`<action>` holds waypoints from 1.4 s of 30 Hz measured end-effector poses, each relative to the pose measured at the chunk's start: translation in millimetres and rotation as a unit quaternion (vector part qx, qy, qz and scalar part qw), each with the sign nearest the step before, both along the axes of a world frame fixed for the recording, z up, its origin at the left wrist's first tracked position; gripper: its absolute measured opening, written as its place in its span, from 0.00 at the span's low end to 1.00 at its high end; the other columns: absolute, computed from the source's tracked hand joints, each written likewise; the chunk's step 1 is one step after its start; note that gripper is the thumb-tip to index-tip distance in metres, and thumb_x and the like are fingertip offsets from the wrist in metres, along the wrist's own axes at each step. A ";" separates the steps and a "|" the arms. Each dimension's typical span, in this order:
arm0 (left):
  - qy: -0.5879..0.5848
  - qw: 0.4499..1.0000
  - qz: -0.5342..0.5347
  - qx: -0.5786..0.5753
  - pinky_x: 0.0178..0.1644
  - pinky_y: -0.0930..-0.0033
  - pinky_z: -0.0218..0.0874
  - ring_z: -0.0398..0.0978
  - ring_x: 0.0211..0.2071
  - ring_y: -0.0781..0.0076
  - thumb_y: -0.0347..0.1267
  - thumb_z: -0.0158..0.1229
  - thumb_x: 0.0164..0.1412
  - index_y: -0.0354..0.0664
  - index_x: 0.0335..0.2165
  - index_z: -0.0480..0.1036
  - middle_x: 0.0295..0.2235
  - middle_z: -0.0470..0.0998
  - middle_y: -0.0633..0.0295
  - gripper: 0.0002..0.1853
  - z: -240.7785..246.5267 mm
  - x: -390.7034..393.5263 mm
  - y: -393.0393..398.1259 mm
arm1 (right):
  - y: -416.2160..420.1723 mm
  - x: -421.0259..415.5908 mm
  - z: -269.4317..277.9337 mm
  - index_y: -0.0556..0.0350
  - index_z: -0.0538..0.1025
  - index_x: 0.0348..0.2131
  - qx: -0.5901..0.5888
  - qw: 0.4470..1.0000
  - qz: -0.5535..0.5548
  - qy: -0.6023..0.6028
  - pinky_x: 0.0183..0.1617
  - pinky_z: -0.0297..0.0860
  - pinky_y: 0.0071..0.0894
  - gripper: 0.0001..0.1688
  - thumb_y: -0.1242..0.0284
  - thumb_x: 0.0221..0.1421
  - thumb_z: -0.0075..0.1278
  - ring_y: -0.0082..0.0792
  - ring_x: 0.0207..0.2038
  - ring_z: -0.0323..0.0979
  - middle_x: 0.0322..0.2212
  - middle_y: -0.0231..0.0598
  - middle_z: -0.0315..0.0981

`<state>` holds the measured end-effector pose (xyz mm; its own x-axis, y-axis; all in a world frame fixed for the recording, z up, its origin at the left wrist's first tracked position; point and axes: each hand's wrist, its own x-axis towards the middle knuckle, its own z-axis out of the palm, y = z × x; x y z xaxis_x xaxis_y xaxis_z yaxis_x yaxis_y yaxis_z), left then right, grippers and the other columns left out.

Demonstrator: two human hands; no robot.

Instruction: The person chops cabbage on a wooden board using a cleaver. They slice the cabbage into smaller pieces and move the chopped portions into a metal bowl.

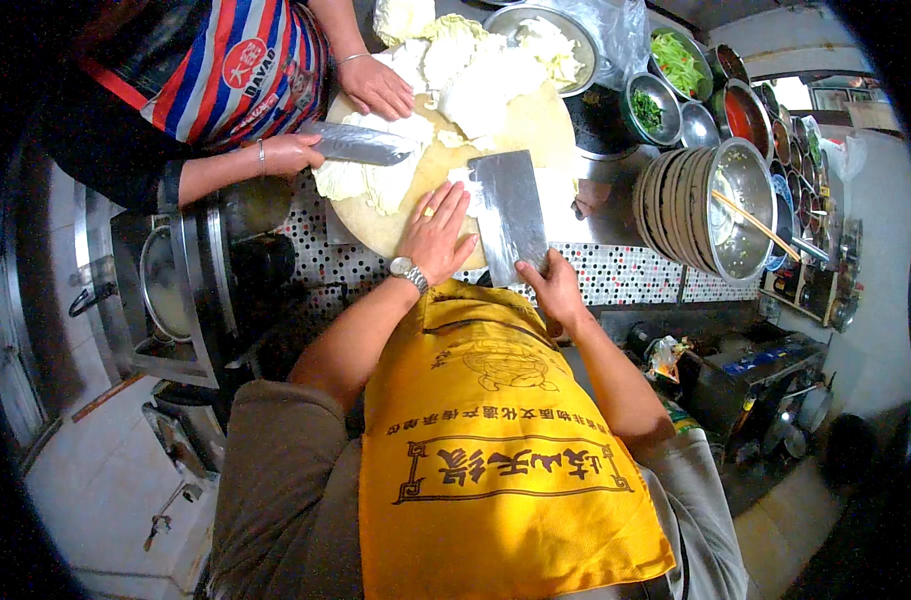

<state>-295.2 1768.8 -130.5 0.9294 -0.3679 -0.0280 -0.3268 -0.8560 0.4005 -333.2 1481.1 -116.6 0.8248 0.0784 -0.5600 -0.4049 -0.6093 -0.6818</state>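
Observation:
My right hand (pixel 556 285) grips the handle end of a wide metal cleaver (pixel 510 210), whose blade lies over pale cabbage leaf at the near right of a round cutting board (pixel 380 229). Left of the blade, my left hand (pixel 439 234) is spread flat, fingers pointing away from me, on the near part of the board. Its fingertips are beside a piece of pale cabbage leaf (pixel 463 180). More cabbage leaves (pixel 478 82) are heaped at the board's far side. What lies under my left palm is hidden.
At the left, a co-worker's hands (pixel 376 86) press cabbage leaf and hold a second cleaver (pixel 365 144) on the same board. A metal bowl of cut cabbage (pixel 586 45) stands beyond. Stacked bowls (pixel 673 202) with chopsticks and bowls of greens (pixel 646 111) are on the right.

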 end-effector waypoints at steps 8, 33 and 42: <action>-0.010 0.998 0.003 -0.054 0.80 0.48 0.42 0.55 0.76 0.52 0.48 0.60 0.69 0.34 0.70 0.64 0.74 0.59 0.46 0.41 6.5 3.2 -0.7 | 44.8 4.8 26.9 0.69 0.76 0.46 -0.050 0.993 0.034 -0.103 0.46 0.79 0.55 0.25 0.64 0.64 0.66 0.67 0.41 0.83 0.37 0.67 0.83; -0.038 0.994 0.041 -0.089 0.71 0.46 0.57 0.71 0.62 0.51 0.41 0.67 0.62 0.39 0.55 0.76 0.57 0.77 0.53 0.26 9.9 -5.2 -11.9 | -20.3 -6.1 51.5 0.68 0.78 0.45 0.030 0.995 -0.093 -0.008 0.43 0.76 0.41 0.29 0.55 0.66 0.63 0.36 0.34 0.79 0.32 0.45 0.82; -0.085 0.993 0.070 -0.039 0.71 0.45 0.56 0.70 0.64 0.52 0.43 0.69 0.63 0.42 0.56 0.78 0.59 0.77 0.55 0.27 -1.3 22.5 -31.0 | -50.8 -29.7 15.1 0.66 0.79 0.46 0.033 0.998 -0.062 -0.001 0.45 0.75 0.35 0.25 0.61 0.65 0.67 0.30 0.38 0.80 0.35 0.43 0.84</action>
<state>-272.7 1737.8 -131.8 0.9605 -0.2291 0.1579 -0.2751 -0.8663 0.4169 -362.9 1430.4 -101.5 0.8311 0.0126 -0.5560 -0.4734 -0.5087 -0.7191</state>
